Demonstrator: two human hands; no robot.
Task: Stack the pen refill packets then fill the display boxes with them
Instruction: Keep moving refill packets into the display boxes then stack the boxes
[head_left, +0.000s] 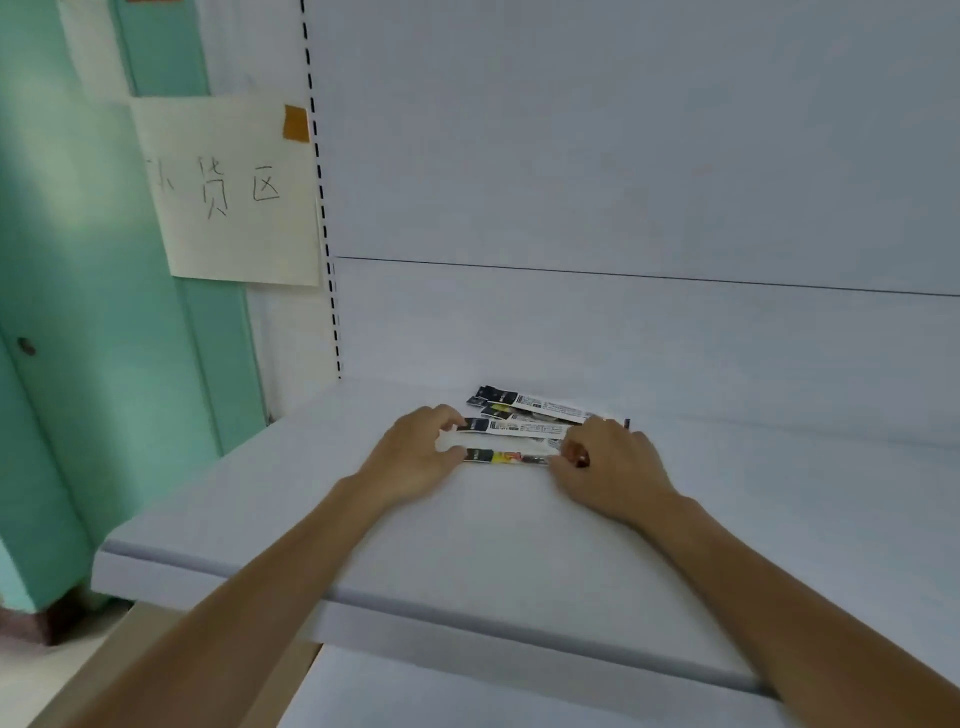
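Both hands out over the white shelf (467, 545): left hand (415, 457) pinching one end of the nearest pen refill packets (511, 441), right hand (610, 467) closed on the other end. More loose packets (530, 408) lie fanned just beyond the fingertips. Handwritten paper sign (228, 192) hangs far left.

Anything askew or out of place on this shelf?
The pen refill packets lie fanned and overlapping near the shelf back, not squared up. Both hands, left and right, grip their ends. No display boxes visible.
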